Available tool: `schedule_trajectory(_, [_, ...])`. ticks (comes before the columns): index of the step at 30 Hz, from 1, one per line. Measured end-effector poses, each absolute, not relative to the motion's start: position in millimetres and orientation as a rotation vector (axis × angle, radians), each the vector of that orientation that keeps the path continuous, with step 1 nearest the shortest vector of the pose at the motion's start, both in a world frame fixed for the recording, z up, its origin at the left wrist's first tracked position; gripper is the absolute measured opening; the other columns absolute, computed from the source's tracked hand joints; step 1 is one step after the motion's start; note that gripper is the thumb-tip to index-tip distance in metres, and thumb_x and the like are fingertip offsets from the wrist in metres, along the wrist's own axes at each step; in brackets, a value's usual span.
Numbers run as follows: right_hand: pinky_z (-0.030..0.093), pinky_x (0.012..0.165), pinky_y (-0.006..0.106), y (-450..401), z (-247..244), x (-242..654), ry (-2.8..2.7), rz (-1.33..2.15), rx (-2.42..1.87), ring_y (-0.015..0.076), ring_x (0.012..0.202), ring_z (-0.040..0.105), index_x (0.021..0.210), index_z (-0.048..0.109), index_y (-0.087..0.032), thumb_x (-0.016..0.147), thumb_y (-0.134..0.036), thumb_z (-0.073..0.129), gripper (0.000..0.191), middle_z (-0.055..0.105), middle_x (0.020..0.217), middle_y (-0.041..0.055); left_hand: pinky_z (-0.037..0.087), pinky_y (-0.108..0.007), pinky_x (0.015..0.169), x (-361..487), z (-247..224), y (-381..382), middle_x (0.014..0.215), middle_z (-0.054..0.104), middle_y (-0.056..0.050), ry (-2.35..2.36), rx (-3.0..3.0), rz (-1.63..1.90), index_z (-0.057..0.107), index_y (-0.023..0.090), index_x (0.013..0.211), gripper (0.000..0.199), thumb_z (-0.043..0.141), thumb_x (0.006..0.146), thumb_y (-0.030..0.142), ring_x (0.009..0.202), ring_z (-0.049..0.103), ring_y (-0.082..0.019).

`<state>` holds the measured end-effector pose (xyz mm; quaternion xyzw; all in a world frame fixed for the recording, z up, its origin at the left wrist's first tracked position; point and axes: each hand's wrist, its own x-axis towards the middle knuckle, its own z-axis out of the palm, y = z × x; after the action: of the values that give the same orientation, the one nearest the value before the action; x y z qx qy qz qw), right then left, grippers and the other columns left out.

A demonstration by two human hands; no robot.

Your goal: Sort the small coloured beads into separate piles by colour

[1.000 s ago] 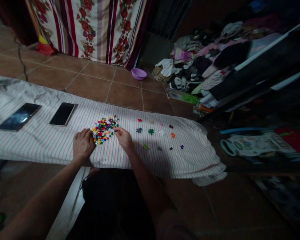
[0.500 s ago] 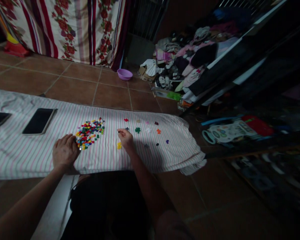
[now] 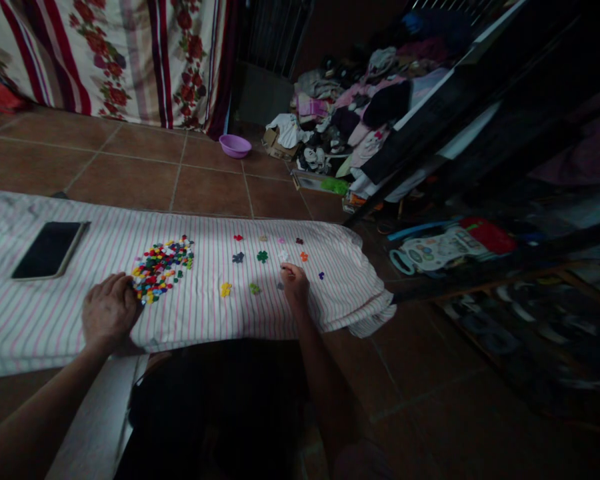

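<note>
My left hand (image 3: 111, 308) rests on the striped cloth (image 3: 180, 327), its fingers at the left edge of a heap of small coloured pieces (image 3: 163, 267). My right hand (image 3: 295, 285) is closed in a pinch on a small dark piece, held over the sorted groups. Around it lie small groups by colour: yellow (image 3: 225, 289), light green (image 3: 255, 288), dark green (image 3: 263, 257), dark grey (image 3: 238, 257), white (image 3: 283, 255), orange (image 3: 304, 256) and purple (image 3: 321, 275). A grey group is partly hidden beside my right hand.
A phone (image 3: 50, 250) lies on the cloth at the left. On the tiled floor beyond stands a purple basin (image 3: 235, 146), with a heap of clothes (image 3: 350, 107) further right. A dark metal frame (image 3: 395, 187) crosses the right side.
My right hand has moved right, from near the dark grey group to below the white and orange ones, still pinching. My left hand stays by the heap. The whole view has shifted slightly.
</note>
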<state>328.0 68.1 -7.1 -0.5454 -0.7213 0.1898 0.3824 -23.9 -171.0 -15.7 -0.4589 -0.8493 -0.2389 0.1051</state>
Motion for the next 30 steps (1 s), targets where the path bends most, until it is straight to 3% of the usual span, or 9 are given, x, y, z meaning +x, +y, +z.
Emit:
schedule_trajectory(5, [0.045, 0.1, 0.045, 77.6, -22.1, 377.6, -1.847, 0.281, -1.455, 0.0255, 0.098, 0.067, 0.088, 0.071, -0.017, 0.078, -0.027, 0.048, 0.027, 0.076, 0.098, 0.0109, 0.045, -0.05, 0.101, -24.1, -14.5, -170.8, 0.125, 0.067, -0.019, -2.468, -1.385, -0.628, 0.064, 0.013, 0.109, 0.041, 0.032, 0.092, 0.031, 0.117, 0.061, -0.034])
schedule_trajectory(11, [0.049, 0.094, 0.042, 79.8, -40.0, 394.0, -1.804, 0.363, -1.496, 0.0257, 0.092, 0.069, 0.089, 0.074, -0.017, 0.079, -0.028, 0.047, 0.03, 0.077, 0.095, 0.0124, 0.046, -0.052, 0.1, -26.1, -18.1, -170.7, 0.124, 0.067, -0.019, -2.458, -1.372, -0.644, 0.066, 0.011, 0.111, 0.042, 0.035, 0.091, 0.03, 0.114, 0.061, -0.035])
schedule_trajectory(20, [0.048, 0.099, 0.042, 76.0, -43.3, 391.9, -1.754, 0.417, -1.54, 0.0253, 0.101, 0.067, 0.095, 0.077, -0.017, 0.081, -0.027, 0.045, 0.036, 0.076, 0.102, 0.0124, 0.046, -0.049, 0.102, -29.8, -21.9, -171.1, 0.124, 0.067, -0.017, -2.485, -1.361, -0.665, 0.066, 0.012, 0.111, 0.041, 0.036, 0.089, 0.03, 0.113, 0.062, -0.032])
schedule_trajectory(30, [0.051, 0.094, 0.035, 76.2, -41.4, 396.6, -1.663, 0.571, -1.611, 0.0229, 0.1, 0.068, 0.104, 0.077, -0.019, 0.081, -0.028, 0.045, 0.04, 0.076, 0.107, 0.0083, 0.049, -0.049, 0.098, -34.2, -23.2, -171.1, 0.118, 0.068, -0.016, -2.449, -1.392, -0.679, 0.066, 0.014, 0.107, 0.041, 0.034, 0.088, 0.033, 0.108, 0.063, -0.031])
